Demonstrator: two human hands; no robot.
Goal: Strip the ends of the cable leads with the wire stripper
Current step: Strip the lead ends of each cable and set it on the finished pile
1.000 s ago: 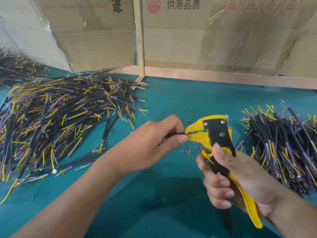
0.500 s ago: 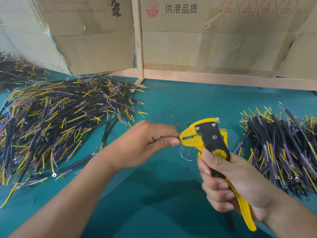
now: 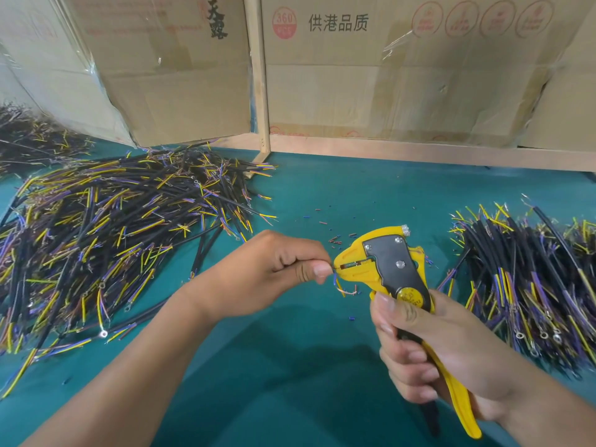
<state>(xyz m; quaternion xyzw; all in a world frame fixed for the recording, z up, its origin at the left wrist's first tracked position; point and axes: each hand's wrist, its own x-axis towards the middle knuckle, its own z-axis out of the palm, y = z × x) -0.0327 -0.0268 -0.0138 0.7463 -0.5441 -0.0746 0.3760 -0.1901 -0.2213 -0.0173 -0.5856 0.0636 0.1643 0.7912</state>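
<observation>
My right hand [image 3: 429, 346] grips the handles of a yellow and black wire stripper [image 3: 392, 262], whose jaws point left. My left hand [image 3: 274, 279] pinches a cable between thumb and forefinger, right at the jaws. One thin lead [image 3: 350, 264] lies inside the jaw slot. The cable's other loose leads [image 3: 346, 290], blue, yellow and copper-tipped, hang just below the jaws. Most of the cable is hidden inside my left fist.
A large heap of black cables with yellow and purple leads [image 3: 106, 233] covers the left of the green table [image 3: 290, 366]. A second pile [image 3: 532, 285] lies at the right. Small insulation scraps [image 3: 335, 240] dot the middle. Cardboard boxes [image 3: 387, 75] and a wooden frame [image 3: 261, 75] stand behind.
Both hands and the stripper shifted slightly left and down in view. The jaws have parted a little, showing a lead in the slot, and loose leads now hang below them.
</observation>
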